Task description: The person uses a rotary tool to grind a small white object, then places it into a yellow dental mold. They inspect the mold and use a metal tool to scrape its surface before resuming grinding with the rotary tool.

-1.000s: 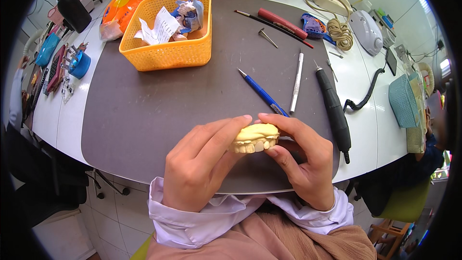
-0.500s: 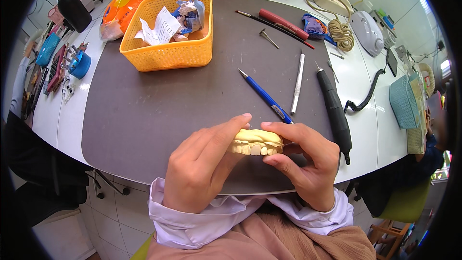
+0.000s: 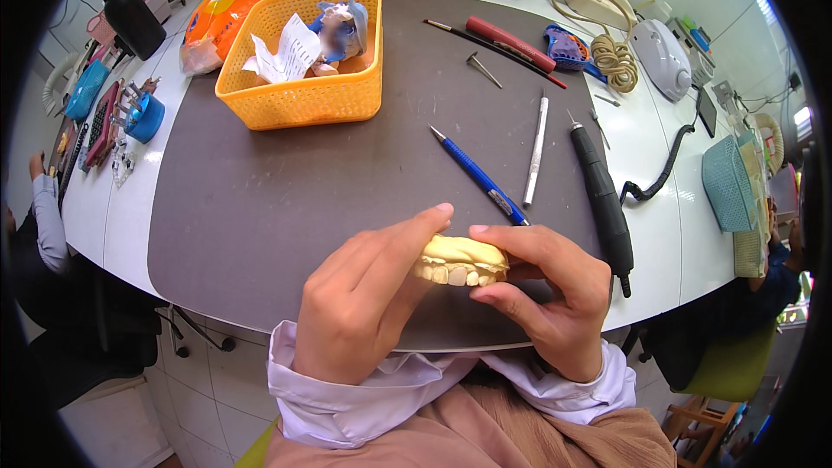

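Note:
Between my two hands is a yellow plaster dental model (image 3: 462, 260), its row of teeth facing me and one front tooth paler and greyer than the others. My left hand (image 3: 368, 286) grips the model's left end, its thumb mostly hidden behind the fingers. At the right end, my right hand (image 3: 555, 295) pinches the model between fingers and thumb. Just beyond the model lies a blue mechanical pencil (image 3: 479, 175). To its right are a slim white stick-like tool (image 3: 536, 152) and a black rotary handpiece (image 3: 601, 199) with a thin bit.
A yellow plastic basket (image 3: 299, 108) with paper and a blue-and-white lump stands at the back left of the grey mat (image 3: 286, 199). Brushes (image 3: 494, 48), a red-handled tool (image 3: 511, 43) and a blue impression tray (image 3: 568, 48) lie farther back. Another person's arm (image 3: 48, 217) shows at far left.
The model has tipped slightly and shifted a little left in my hands; both hands keep their grip. At the far left, another person's arm and hand have come into view.

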`<action>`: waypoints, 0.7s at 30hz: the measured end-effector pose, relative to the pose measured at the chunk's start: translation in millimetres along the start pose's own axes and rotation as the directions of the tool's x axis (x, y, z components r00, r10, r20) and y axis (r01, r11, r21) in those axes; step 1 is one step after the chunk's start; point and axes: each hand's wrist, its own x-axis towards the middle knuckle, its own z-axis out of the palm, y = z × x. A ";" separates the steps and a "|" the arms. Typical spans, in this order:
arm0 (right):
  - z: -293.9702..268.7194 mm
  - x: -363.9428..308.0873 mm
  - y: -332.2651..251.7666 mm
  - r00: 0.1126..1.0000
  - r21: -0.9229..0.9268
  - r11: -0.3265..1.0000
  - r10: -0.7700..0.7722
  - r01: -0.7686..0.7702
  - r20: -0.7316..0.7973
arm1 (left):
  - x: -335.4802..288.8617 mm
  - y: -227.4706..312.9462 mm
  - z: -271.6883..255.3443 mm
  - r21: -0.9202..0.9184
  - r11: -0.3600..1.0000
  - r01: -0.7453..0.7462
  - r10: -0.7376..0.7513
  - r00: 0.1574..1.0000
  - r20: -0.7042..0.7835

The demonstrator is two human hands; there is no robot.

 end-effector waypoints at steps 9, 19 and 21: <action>2.6 -0.1 6.7 0.999 0.026 1.000 -0.011 0.010 0.040 | 1.1 -2.1 2.4 0.024 0.999 -0.047 0.049 0.995 -0.088; 3.8 -0.2 6.9 0.997 0.038 0.999 -0.011 0.009 0.071 | 1.7 -1.6 1.8 0.027 0.997 -0.066 0.068 0.992 -0.102; 4.3 -0.4 7.5 0.997 0.053 0.999 -0.006 0.002 0.079 | 1.4 -2.1 2.4 0.027 0.998 -0.064 0.067 0.992 -0.107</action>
